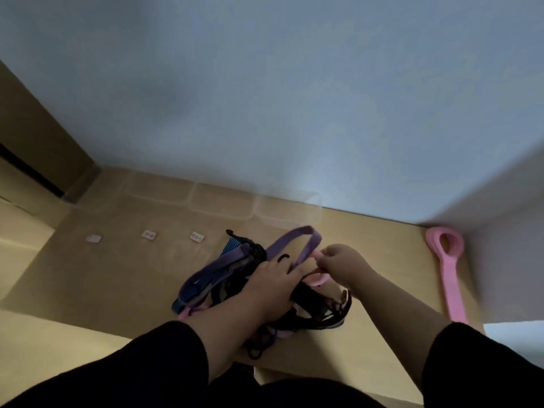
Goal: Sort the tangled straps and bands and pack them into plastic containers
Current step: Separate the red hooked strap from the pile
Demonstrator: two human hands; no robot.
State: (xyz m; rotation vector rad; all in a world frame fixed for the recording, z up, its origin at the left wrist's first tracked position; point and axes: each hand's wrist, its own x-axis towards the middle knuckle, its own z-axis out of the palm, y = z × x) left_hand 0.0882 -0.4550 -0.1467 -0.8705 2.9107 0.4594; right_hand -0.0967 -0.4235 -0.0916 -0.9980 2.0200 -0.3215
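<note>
Tangled pile of straps and bands (pixel 235 287) sits near the middle of the tan desk (pixel 117 275), toward its front edge; the mass mixes black cords, purple webbing and bits of pink. Left hand (pixel 272 278) lies on top of the pile, fingers spread fairly flat and pressing down; whether any finger hooks a strand underneath, cannot tell. Right hand (pixel 338 265) just to the right of it, fingers curled, pinching a pink band (pixel 316 276) that emerges from the tangle. A purple strap (pixel 297 241) arches up out of the pile in a loop, its far end touching the right hand's fingertips. Three clear plastic containers (pixel 223 201) stand in a row along the desk's back edge against the wall, hard to make out. Three small white labels (pixel 149 234) lie in a line on the desk in front of them. A second pink loop band (pixel 450 269) lies stretched along the desk's right edge, well apart from the pile. Both forearms wear black sleeves (pixel 164 357). Frame is somewhat blurred.
</note>
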